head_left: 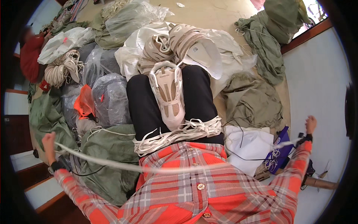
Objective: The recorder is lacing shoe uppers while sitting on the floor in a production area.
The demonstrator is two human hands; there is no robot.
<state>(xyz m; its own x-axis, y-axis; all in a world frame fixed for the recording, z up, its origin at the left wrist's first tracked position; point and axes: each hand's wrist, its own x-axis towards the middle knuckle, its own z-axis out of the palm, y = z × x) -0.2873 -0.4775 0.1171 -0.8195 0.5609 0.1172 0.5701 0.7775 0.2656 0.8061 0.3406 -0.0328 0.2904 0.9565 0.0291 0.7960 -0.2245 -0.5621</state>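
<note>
A long white shoelace [156, 170] sags across my front, blurred by motion. My left hand [49, 145] is closed on one end, raised out to the left. Far out to the right, my right hand [310, 124] is closed around the other end. Between my black-trousered thighs sits a beige and white sneaker upper [172, 98], toe toward me; no lace shows across its front. A bundle of white laces [199, 128] lies over my lap, just below the toe. Neither hand touches the upper.
Beyond my knees lie stacked beige uppers [190, 39] on white plastic. Grey bags in clear plastic [110, 97], an orange bag [85, 102] and green cloth sacks [108, 160] crowd the left. Another green sack [253, 100] and a blue box [279, 149] lie right. A person in red [31, 56] sits far left.
</note>
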